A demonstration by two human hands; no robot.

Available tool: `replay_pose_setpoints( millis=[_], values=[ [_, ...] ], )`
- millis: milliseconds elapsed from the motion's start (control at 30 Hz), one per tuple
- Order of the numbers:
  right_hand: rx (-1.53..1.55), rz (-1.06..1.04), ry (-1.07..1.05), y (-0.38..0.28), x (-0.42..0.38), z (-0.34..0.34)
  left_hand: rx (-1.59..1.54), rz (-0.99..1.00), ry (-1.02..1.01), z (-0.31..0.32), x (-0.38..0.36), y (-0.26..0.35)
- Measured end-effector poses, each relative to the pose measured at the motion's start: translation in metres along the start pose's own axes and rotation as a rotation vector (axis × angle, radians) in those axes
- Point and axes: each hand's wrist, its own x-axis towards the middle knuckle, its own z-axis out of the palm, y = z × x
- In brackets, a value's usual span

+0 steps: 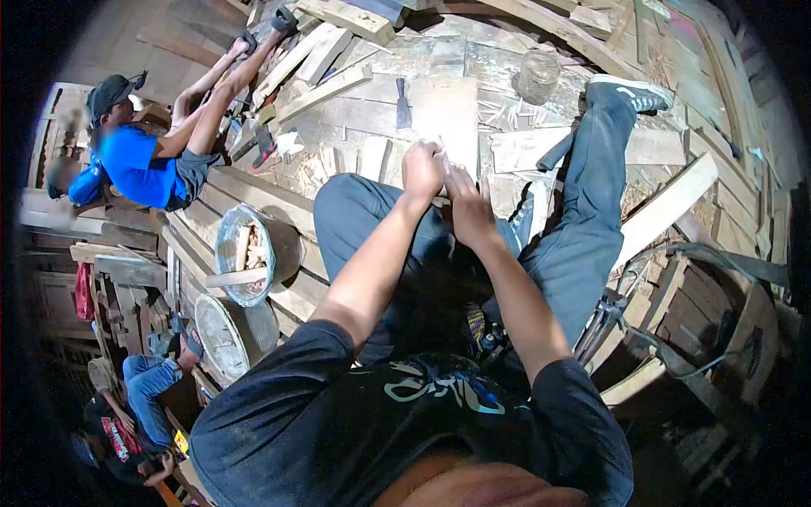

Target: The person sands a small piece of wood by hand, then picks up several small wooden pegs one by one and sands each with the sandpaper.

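Observation:
My left hand (422, 173) is closed like a fist over the near end of a pale, brightly lit board (448, 110). Close beside it, my right hand (470, 207) has its fingers bent together toward the left one. A small pale piece (443, 157) shows between the two hands; its kind is too small and bright to tell. Left of the board lies a dark flat tool (403, 103) resembling a chisel or scraper, touched by neither hand. Beyond the right hand, a clear glass jar (538, 78) stands on the planks.
Wood offcuts and shavings litter the plank floor (363, 122). To my left stand a bucket (283, 245) with wood pieces and a second bucket (221, 338). A person in blue (144, 165) sits at upper left, another (127, 431) at lower left. Cables (667, 346) run at right.

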Motion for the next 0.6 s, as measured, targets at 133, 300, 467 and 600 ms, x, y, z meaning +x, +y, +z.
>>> replay_pose_setpoints(
  millis=[133, 300, 467, 600],
  values=[
    [-0.04, 0.013, -0.025, 0.002, -0.001, 0.009, 0.021, -0.016, -0.033, -0.002, -0.004, -0.006],
    [0.218, 0.089, -0.026, 0.005, 0.0, 0.014, -0.071, 0.312, 0.151, -0.002, -0.026, -0.019],
    [0.285, 0.002, 0.112, -0.003, -0.005, 0.0, -0.038, 0.18, 0.098, 0.009, 0.001, -0.011],
    [0.12, -0.03, 0.117, -0.002, -0.002, 0.006, 0.079, 0.321, 0.247, 0.04, 0.0, -0.04]
  ],
)
